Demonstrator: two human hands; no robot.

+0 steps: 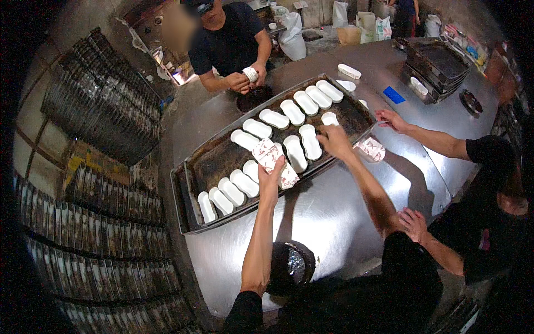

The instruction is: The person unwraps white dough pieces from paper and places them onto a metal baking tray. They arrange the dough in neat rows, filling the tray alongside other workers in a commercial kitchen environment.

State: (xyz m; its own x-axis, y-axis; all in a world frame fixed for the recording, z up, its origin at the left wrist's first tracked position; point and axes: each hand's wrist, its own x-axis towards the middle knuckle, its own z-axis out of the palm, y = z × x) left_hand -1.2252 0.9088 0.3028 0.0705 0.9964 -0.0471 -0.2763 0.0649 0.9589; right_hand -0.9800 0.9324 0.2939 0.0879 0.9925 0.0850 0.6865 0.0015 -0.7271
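Observation:
A long, dark metal baking tray (221, 154) lies across the table before me, over another tray whose rim shows at its left end. White oblong paper baking cups (319, 97) stand in two uneven rows in it. My left hand (270, 179) grips a stack of red-patterned paper baking cups (267, 153) above the tray's near side. Over the right part of the tray, my right hand (338, 144) has its fingertips at a white paper cup (329, 118) and partly covers it. Whether they pinch that cup is unclear.
A person across the table holds white fluted cups (250, 74). Another person's hand (394, 121) is by the tray's right end, the other (413, 224) beside my right elbow. A round dark container (298, 265) sits near me. Stacked trays (438, 62) stand far right.

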